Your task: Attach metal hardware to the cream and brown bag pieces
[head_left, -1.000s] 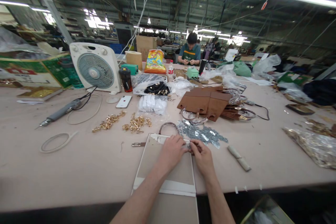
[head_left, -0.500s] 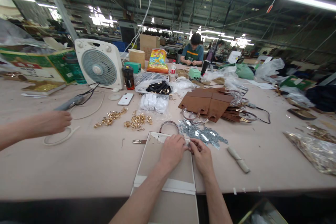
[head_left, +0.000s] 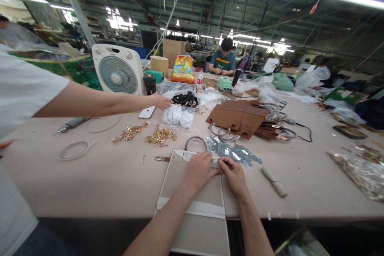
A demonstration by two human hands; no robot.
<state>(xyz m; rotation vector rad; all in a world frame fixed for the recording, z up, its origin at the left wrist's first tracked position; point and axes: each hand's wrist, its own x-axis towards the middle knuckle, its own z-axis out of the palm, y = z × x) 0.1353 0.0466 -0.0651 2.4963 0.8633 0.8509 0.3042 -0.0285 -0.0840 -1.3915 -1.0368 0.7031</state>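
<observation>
Left hand (head_left: 199, 170) and right hand (head_left: 235, 174) meet at the far right corner of a beige panel (head_left: 207, 192). Left fingers bent, bearing on the panel's surface; right thumb and forefinger brought close together at the corner. Whether either pinches anything: cannot tell, contact too small.

Panel lies on the worktop (head_left: 120, 192), lower section running past the front edge. Brown strap (head_left: 162, 159) with metal clasp juts from beside the far left corner; round handle (head_left: 195, 137) just beyond the far edge.

Clearances: grey metal plates (head_left: 234, 151) crowd the far right corner, near the right hand. A rolled strip (head_left: 274, 182) lies farther right, with worktop between. On the left, a wide stretch of bare surface extends to the pale ring (head_left: 73, 157). A co-worker's hand (head_left: 163, 102) reaches in from the left, well apart, by a plastic bag (head_left: 177, 117).
</observation>
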